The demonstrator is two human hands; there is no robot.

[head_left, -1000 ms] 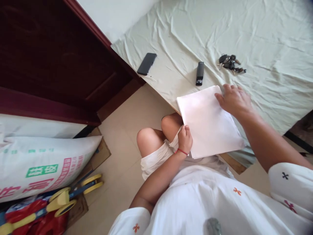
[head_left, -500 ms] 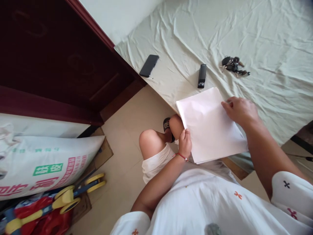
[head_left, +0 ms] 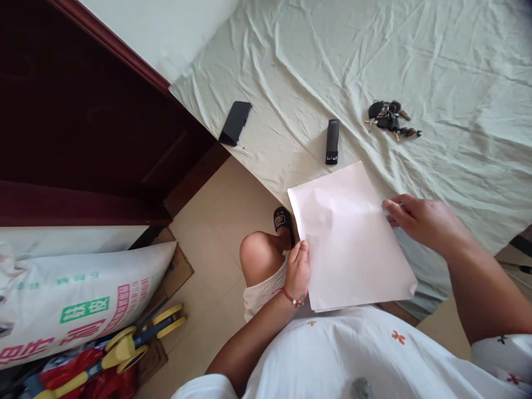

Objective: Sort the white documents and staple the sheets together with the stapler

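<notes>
The left hand (head_left: pixel 297 271) pinches the near-left edge of a thin stack of white paper sheets (head_left: pixel 348 237), while the right hand (head_left: pixel 419 220) closes its fingers on the far-right edge. The stack lies half on the wrinkled pale-green bedsheet (head_left: pixel 415 61), half overhanging the knee. Such light edge holds could let sheets fan apart, slide floorward, or crease.
</notes>
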